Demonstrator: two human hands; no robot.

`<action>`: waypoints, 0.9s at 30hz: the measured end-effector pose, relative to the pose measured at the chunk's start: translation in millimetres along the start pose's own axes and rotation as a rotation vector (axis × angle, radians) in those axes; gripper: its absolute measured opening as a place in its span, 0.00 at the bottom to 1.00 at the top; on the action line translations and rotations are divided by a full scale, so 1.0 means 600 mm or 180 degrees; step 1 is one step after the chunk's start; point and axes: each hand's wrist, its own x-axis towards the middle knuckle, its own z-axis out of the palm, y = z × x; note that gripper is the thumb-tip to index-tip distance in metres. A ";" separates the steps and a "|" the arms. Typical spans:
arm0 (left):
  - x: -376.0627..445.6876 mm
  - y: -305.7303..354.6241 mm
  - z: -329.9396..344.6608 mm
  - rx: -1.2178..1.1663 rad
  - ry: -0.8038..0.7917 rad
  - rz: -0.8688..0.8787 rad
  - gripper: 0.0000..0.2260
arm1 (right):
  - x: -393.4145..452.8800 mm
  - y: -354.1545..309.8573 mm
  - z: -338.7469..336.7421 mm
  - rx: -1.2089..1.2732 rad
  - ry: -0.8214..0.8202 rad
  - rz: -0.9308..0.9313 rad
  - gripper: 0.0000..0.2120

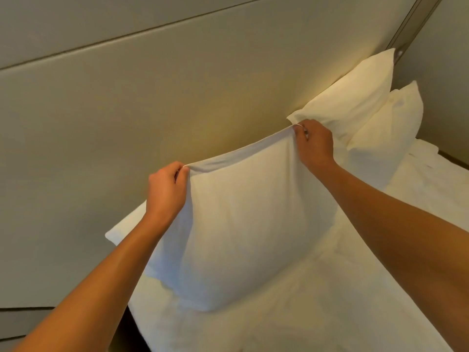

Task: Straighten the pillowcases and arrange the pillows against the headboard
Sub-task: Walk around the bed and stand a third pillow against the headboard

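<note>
A white pillow stands upright in the middle of the bed, its lower edge on the sheet. My left hand pinches its top left corner and my right hand pinches its top right corner, so the top hem is stretched between them. Behind its lower left another white pillow lies mostly hidden. At the right, two more white pillows lean upright: the rear one rests against the beige padded headboard, and the front one leans on it.
The white sheet of the bed spreads below and to the right, with creases. A beige wall panel fills the left. A dark metal strip runs up the corner at the top right.
</note>
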 end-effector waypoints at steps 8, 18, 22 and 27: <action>-0.019 -0.055 0.068 0.0474 -0.0498 -0.0051 0.18 | -0.076 0.018 0.101 -0.0215 -0.1219 -0.0346 0.25; -0.129 -0.120 0.104 0.2305 -0.1139 0.0635 0.32 | -0.307 0.068 0.199 -0.0286 -0.2111 0.0075 0.34; -0.155 -0.139 0.089 0.2323 -0.1184 0.0551 0.31 | -0.331 0.046 0.202 -0.0288 -0.2313 0.0043 0.36; -0.150 -0.165 0.076 0.2140 -0.1291 0.0586 0.30 | -0.339 0.018 0.222 -0.0402 -0.2533 0.0046 0.39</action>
